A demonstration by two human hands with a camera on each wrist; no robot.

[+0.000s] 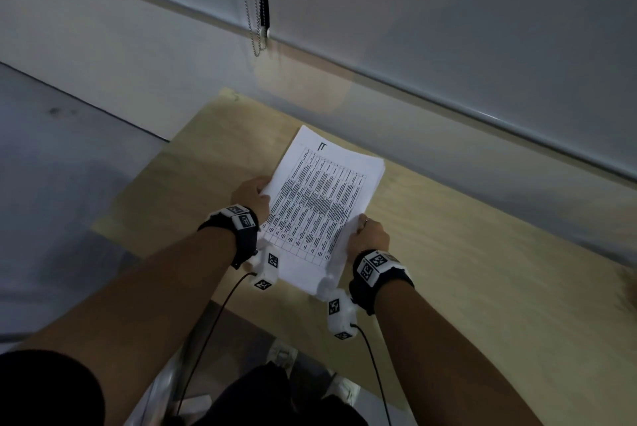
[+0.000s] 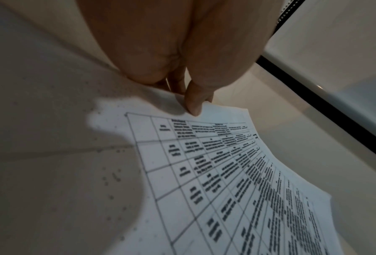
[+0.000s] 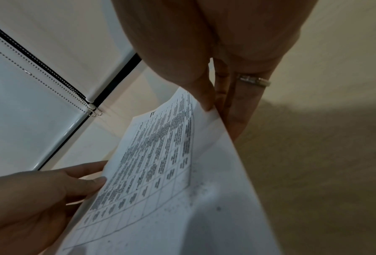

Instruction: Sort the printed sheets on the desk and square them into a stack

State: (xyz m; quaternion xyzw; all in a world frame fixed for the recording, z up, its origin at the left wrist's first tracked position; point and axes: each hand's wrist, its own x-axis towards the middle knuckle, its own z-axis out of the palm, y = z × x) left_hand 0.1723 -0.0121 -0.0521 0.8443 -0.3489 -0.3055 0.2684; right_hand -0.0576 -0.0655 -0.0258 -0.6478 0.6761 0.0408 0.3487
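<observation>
Two bare forearms reach forward side by side, each wrist strapped with a black band carrying white marker blocks. The left hand (image 1: 251, 197) grips the left long edge of a stack of white printed sheets (image 1: 320, 205), thumb on top, fingers beneath. The right hand (image 1: 369, 236) pinches the opposite edge likewise, a ring on one finger.

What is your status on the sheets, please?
Left hand and right hand grip opposite long edges of the sheets. Held as one stack over the desk. Nothing in the way.
</observation>
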